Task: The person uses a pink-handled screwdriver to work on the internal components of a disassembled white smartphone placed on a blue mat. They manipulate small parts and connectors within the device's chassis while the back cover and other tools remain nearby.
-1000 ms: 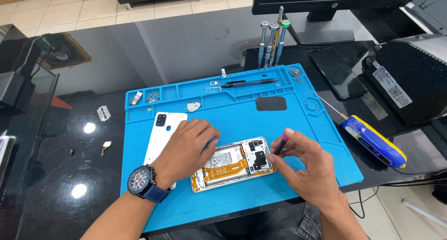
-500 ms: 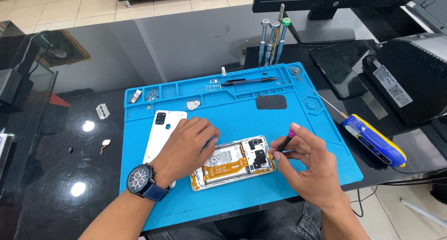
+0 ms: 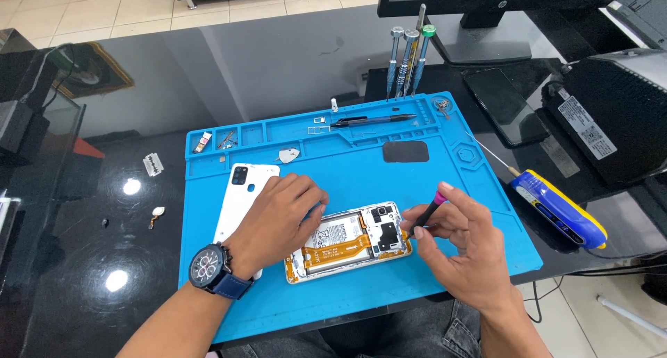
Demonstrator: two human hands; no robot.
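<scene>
**Head view: opened phone on the blue mat, screwdriver at its upper end**

Head view looks down on a dark glossy table (image 3: 104,247) bearing a blue work mat (image 3: 347,170), and nearly everything in hand lies on that mat.

Largest of the work pieces is the opened phone (image 3: 347,243), lying flat between the two hands with its battery and an orange flex strip exposed. Its white back cover (image 3: 240,198) is already off and lies just beyond the left hand's knuckles, partly under that hand. So the shell is separated; the inner board and black shield near the camera end appear to be in place, which I judge leaves the internal dismantling mostly undone.

The left hand (image 3: 278,222), with a wristwatch (image 3: 208,267) behind it, lies palm down on the phone's left part, fingers curled loosely and pressing it steady rather than gripping it.

The right hand (image 3: 465,250) pinches a small screwdriver (image 3: 427,214) with a pink cap between thumb and fingertips, its tip aimed at the phone's upper right corner, just ahead of those fingertips; whether the tip sits in a screw cannot be told.

Farther beyond the fingers lie a black square pad (image 3: 406,151), a dark pen-like tool (image 3: 375,120) and, in the mat's tray compartments, tiny parts. Spare screwdrivers (image 3: 406,59) stand upright past the mat's far edge.
</scene>
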